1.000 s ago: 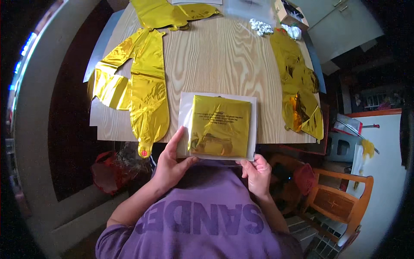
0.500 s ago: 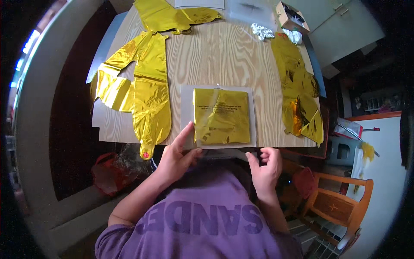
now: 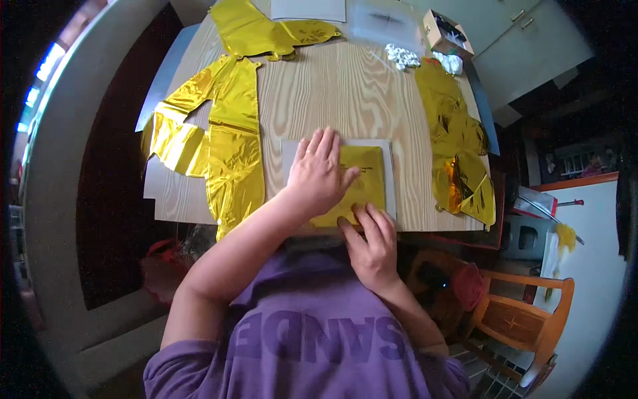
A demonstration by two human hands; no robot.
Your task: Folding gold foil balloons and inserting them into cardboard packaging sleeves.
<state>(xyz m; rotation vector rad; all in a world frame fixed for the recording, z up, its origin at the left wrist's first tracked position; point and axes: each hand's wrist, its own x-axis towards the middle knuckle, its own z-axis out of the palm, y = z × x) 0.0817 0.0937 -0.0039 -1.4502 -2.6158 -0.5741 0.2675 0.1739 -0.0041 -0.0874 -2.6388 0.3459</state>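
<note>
A flat, square packet of folded gold foil (image 3: 365, 169) with dark print lies on a larger pale grey sheet (image 3: 390, 193) at the table's near edge. My left hand (image 3: 318, 174) rests flat across the packet's left part, fingers together and pointing away, thumb out to the right; it hides much of the foil. My right hand (image 3: 373, 247) touches the packet's near edge from the front, its thumb and fingertips lying apart on the foil. Neither hand has lifted anything.
Flat gold foil balloons lie at left (image 3: 234, 139), far left (image 3: 256, 30) and right (image 3: 458, 133) on the wooden table (image 3: 325, 86). Toward the back right are crumpled white pieces (image 3: 402, 57), a clear plastic sheet (image 3: 389, 26) and an open box (image 3: 448, 33). A wooden chair (image 3: 522, 319) stands at lower right.
My left hand has moved up and right from beside the packet onto it, flattening out. The right hand has shifted left from the sheet's near right corner to the packet's near edge.
</note>
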